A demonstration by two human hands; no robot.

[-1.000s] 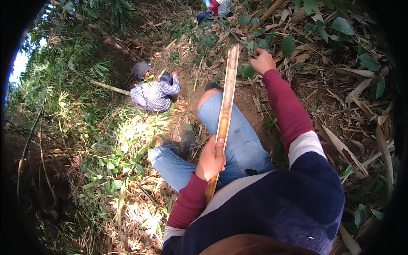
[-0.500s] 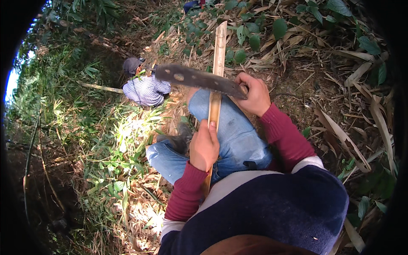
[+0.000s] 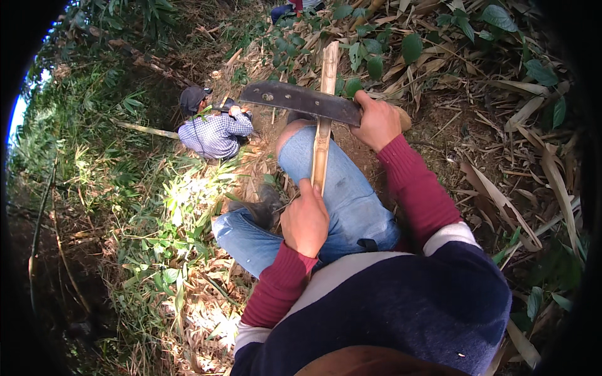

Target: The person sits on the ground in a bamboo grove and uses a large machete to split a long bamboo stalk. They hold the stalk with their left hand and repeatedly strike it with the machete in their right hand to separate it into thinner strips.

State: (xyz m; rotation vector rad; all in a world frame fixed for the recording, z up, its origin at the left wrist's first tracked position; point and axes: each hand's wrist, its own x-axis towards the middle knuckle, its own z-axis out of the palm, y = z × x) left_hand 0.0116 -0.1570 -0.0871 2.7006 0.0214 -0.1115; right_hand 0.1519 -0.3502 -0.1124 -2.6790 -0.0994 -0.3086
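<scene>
My left hand (image 3: 305, 218) is closed around a split bamboo strip (image 3: 320, 160), its thumb lying along the strip. The strip runs away from me across my jeans, its pale inner side up. My right hand (image 3: 378, 122) grips a machete (image 3: 301, 101) by its wooden handle (image 3: 404, 118), which sticks out to the right of the fist. The wide dark blade, with several holes in it, points left and lies across the bamboo strip beyond my knee. It hides part of the strip. The strip's near end is hidden behind my left hand and arm.
My bent leg in blue jeans (image 3: 351, 194) is under the strip. A person in a checked shirt (image 3: 215, 133) crouches ahead on the left; part of another person (image 3: 295, 9) shows at the top. Dry bamboo leaves (image 3: 501, 194) cover the ground at right, green plants at left.
The machete blade has turned flatter across the strip, and its handle now shows beyond my right fist. The strip and my left hand have shifted slightly toward me.
</scene>
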